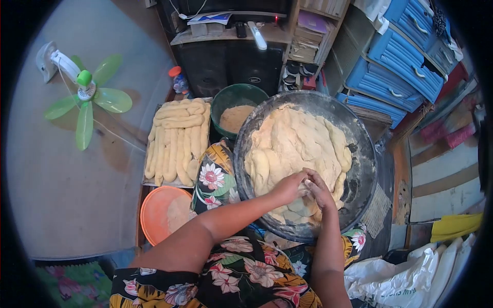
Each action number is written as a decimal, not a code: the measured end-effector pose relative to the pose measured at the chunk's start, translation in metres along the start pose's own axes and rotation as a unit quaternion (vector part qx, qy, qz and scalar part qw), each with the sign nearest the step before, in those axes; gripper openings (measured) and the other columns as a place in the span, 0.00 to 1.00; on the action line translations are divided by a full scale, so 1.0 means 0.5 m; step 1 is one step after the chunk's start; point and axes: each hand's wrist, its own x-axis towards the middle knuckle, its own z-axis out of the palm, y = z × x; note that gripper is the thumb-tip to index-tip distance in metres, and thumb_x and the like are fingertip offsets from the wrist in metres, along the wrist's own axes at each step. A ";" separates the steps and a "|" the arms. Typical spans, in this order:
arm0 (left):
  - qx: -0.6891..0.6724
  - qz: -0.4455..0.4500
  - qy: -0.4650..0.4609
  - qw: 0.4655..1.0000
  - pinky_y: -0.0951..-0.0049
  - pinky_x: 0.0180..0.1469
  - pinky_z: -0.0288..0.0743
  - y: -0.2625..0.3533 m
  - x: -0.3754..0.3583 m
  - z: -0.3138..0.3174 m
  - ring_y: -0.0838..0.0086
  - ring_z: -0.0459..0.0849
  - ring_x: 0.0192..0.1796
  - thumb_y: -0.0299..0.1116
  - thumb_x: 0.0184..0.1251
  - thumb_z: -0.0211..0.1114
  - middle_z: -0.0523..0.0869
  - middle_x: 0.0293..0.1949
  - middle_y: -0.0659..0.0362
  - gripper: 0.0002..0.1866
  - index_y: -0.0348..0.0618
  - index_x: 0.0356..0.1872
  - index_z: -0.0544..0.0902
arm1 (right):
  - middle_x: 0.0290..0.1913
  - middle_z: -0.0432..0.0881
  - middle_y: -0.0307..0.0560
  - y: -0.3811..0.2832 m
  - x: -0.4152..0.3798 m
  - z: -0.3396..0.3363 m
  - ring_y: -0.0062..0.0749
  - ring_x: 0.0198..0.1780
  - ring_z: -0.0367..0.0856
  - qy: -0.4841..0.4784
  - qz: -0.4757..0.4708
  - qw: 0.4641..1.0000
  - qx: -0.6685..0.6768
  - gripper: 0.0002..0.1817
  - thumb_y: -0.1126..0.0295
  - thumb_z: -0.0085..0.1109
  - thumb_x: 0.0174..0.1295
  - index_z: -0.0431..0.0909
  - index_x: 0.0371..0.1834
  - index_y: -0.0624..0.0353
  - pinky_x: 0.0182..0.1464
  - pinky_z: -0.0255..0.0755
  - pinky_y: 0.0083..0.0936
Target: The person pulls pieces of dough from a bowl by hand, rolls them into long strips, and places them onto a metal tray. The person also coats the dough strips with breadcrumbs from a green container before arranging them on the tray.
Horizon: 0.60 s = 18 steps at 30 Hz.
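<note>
The lap in its floral cloth lies nearest, with both forearms reaching out from it into the pan. The left hand and right hand meet at the near side of the dough, fingers curled together and pinching a small piece of it between them. The dough fills most of the pan, a pale heaped mass, with shaped lumps lying along its left and right edges.

Just left of the pan stands a green bowl of flour, and beyond that a tray packed with rolled dough sticks. An orange bowl with more flour sits near the left elbow. A green fan lies well apart on the floor.

The pan seems to rest partly on the lap, so a hard pull on sticky dough could tip it toward the person. The left elbow hangs close above the orange bowl and could knock flour out. The tray looks full; another stick laid at its edge might roll off onto the floor.
</note>
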 end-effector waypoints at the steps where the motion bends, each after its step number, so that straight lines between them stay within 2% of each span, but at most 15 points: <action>1: -0.099 0.040 0.088 0.990 0.64 0.57 0.65 -0.001 -0.006 0.008 0.53 0.71 0.57 0.39 0.51 0.66 0.75 0.51 0.47 0.27 0.43 0.53 0.72 | 0.50 0.74 0.45 0.001 -0.002 0.004 0.26 0.53 0.71 0.009 0.020 1.000 0.020 0.22 0.71 0.59 0.57 0.68 0.55 0.62 0.51 0.66 0.21; 2: -0.102 0.039 0.089 0.990 0.64 0.57 0.65 -0.008 -0.008 0.006 0.53 0.71 0.57 0.39 0.51 0.66 0.75 0.51 0.47 0.27 0.43 0.53 0.72 | 0.50 0.74 0.45 0.005 -0.002 0.003 0.26 0.53 0.71 0.008 0.023 1.000 0.018 0.22 0.71 0.59 0.57 0.68 0.55 0.62 0.51 0.66 0.21; 4: 0.066 0.116 0.003 0.991 0.61 0.59 0.63 -0.001 -0.015 -0.053 0.54 0.68 0.59 0.40 0.51 0.67 0.73 0.53 0.48 0.30 0.44 0.56 0.70 | 0.41 0.76 0.40 0.015 0.003 -0.013 0.24 0.42 0.73 -0.019 0.027 0.984 -0.176 0.21 0.68 0.59 0.56 0.71 0.53 0.61 0.47 0.67 0.19; 5: 0.129 0.134 -0.073 0.980 0.59 0.62 0.61 -0.012 -0.019 -0.091 0.54 0.66 0.62 0.39 0.50 0.67 0.70 0.58 0.50 0.32 0.47 0.59 0.68 | 0.41 0.76 0.40 0.018 0.003 -0.025 0.24 0.42 0.73 -0.018 0.027 0.984 -0.177 0.21 0.68 0.59 0.56 0.71 0.53 0.61 0.47 0.67 0.19; 6: 0.130 0.134 -0.074 0.980 0.59 0.62 0.61 -0.039 -0.029 -0.121 0.54 0.66 0.62 0.39 0.50 0.67 0.70 0.58 0.50 0.32 0.47 0.59 0.68 | 0.39 0.77 0.40 0.020 0.003 -0.041 0.24 0.40 0.73 0.071 0.046 0.968 -0.236 0.20 0.68 0.60 0.55 0.72 0.52 0.61 0.44 0.68 0.20; 7: 0.242 0.175 -0.104 0.949 0.59 0.62 0.61 -0.076 -0.038 -0.146 0.55 0.65 0.63 0.39 0.50 0.66 0.70 0.59 0.52 0.32 0.48 0.59 0.69 | 0.36 0.77 0.40 0.022 0.001 -0.055 0.25 0.37 0.73 0.159 0.065 0.941 -0.290 0.20 0.68 0.60 0.54 0.73 0.50 0.61 0.42 0.69 0.21; 8: 0.351 0.212 -0.132 0.903 0.58 0.63 0.60 -0.108 -0.046 -0.158 0.55 0.65 0.63 0.38 0.51 0.66 0.70 0.60 0.53 0.31 0.50 0.60 0.69 | 0.36 0.77 0.40 0.022 -0.003 -0.068 0.25 0.37 0.73 0.160 0.064 0.942 -0.288 0.20 0.68 0.60 0.54 0.73 0.50 0.61 0.42 0.69 0.21; 9: 0.353 0.211 -0.133 0.902 0.58 0.63 0.60 -0.136 -0.052 -0.157 0.55 0.65 0.63 0.38 0.51 0.66 0.70 0.60 0.53 0.31 0.50 0.60 0.69 | 0.37 0.77 0.43 0.022 -0.007 -0.081 0.28 0.38 0.74 0.200 -0.014 0.921 -0.333 0.20 0.69 0.61 0.52 0.73 0.49 0.61 0.43 0.70 0.23; 10: 0.389 0.268 -0.074 0.879 0.58 0.63 0.60 -0.157 -0.059 -0.156 0.56 0.65 0.63 0.37 0.50 0.65 0.70 0.60 0.54 0.29 0.49 0.57 0.71 | 0.38 0.77 0.46 0.023 -0.006 -0.084 0.30 0.38 0.75 0.238 -0.093 0.892 -0.374 0.20 0.71 0.62 0.51 0.74 0.48 0.61 0.44 0.70 0.26; 11: 0.421 0.322 -0.015 0.848 0.57 0.63 0.60 -0.176 -0.061 -0.154 0.56 0.65 0.63 0.36 0.50 0.64 0.70 0.60 0.55 0.26 0.49 0.55 0.74 | 0.38 0.78 0.49 0.036 0.003 -0.083 0.32 0.38 0.76 0.230 -0.099 0.899 -0.360 0.21 0.71 0.62 0.50 0.73 0.49 0.61 0.44 0.71 0.27; 12: 0.423 0.321 -0.014 0.847 0.57 0.63 0.60 -0.173 -0.060 -0.157 0.56 0.65 0.63 0.36 0.50 0.64 0.70 0.60 0.55 0.26 0.49 0.55 0.74 | 0.38 0.78 0.49 0.037 0.002 -0.066 0.32 0.38 0.76 0.229 -0.101 0.899 -0.359 0.21 0.71 0.62 0.50 0.73 0.49 0.61 0.44 0.71 0.27; 15: 0.400 0.254 -0.079 0.877 0.59 0.60 0.64 -0.124 -0.050 -0.176 0.57 0.71 0.58 0.33 0.50 0.63 0.76 0.54 0.53 0.20 0.45 0.48 0.76 | 0.41 0.77 0.49 0.036 -0.011 0.052 0.34 0.41 0.76 0.030 -0.083 0.940 -0.328 0.23 0.71 0.62 0.49 0.70 0.51 0.62 0.46 0.70 0.27; 16: 0.294 0.178 -0.082 0.935 0.60 0.57 0.66 -0.085 -0.052 -0.194 0.57 0.74 0.55 0.31 0.50 0.63 0.78 0.50 0.53 0.18 0.43 0.44 0.76 | 0.42 0.77 0.50 0.036 -0.015 0.095 0.34 0.42 0.76 -0.031 -0.060 0.950 -0.306 0.25 0.71 0.62 0.50 0.69 0.52 0.62 0.46 0.70 0.27; 17: 0.182 0.099 -0.084 0.975 0.61 0.55 0.67 -0.064 -0.051 -0.205 0.57 0.77 0.52 0.30 0.50 0.62 0.79 0.47 0.52 0.15 0.41 0.41 0.76 | 0.42 0.77 0.50 0.055 -0.015 0.120 0.34 0.42 0.76 -0.030 -0.063 0.949 -0.309 0.25 0.71 0.62 0.50 0.69 0.52 0.62 0.46 0.70 0.27; 18: 0.182 0.100 -0.082 0.975 0.61 0.55 0.67 -0.061 -0.048 -0.206 0.57 0.77 0.52 0.30 0.50 0.62 0.79 0.47 0.52 0.15 0.41 0.41 0.76 | 0.42 0.77 0.49 0.084 -0.012 0.139 0.33 0.43 0.76 0.023 -0.105 0.925 -0.366 0.27 0.71 0.62 0.49 0.67 0.55 0.61 0.47 0.70 0.26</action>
